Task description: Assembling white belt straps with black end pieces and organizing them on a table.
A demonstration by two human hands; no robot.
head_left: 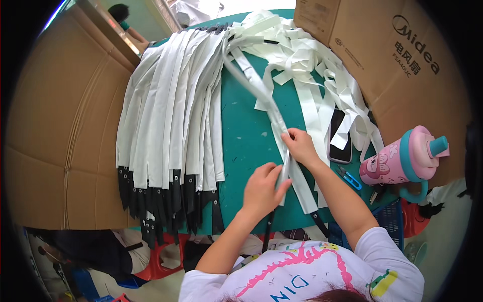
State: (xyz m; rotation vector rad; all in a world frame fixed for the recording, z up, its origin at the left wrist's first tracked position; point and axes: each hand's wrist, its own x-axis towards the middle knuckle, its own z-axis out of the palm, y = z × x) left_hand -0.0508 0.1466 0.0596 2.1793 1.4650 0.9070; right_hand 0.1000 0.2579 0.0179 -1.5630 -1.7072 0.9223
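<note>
Centrally, we find a white strip [275, 117] slanting across the green table [244, 156], right of the row of white straps [173, 100]. The right hand [302, 148] pinches it between thumb and fingers; the left hand [261, 190], nearer the body, half curls at its lower run, thumb apart, and we cannot tell whether it grips. We judge the step in hand to be straightening or aligning the strip; the next move seems to call for a steady right pinch while the left evens the lower length. Farther right of the row we note heaped white tape [302, 58], a phone [340, 154] partly beneath it, blue snips [349, 178], then a pink tumbler [390, 162].
</note>
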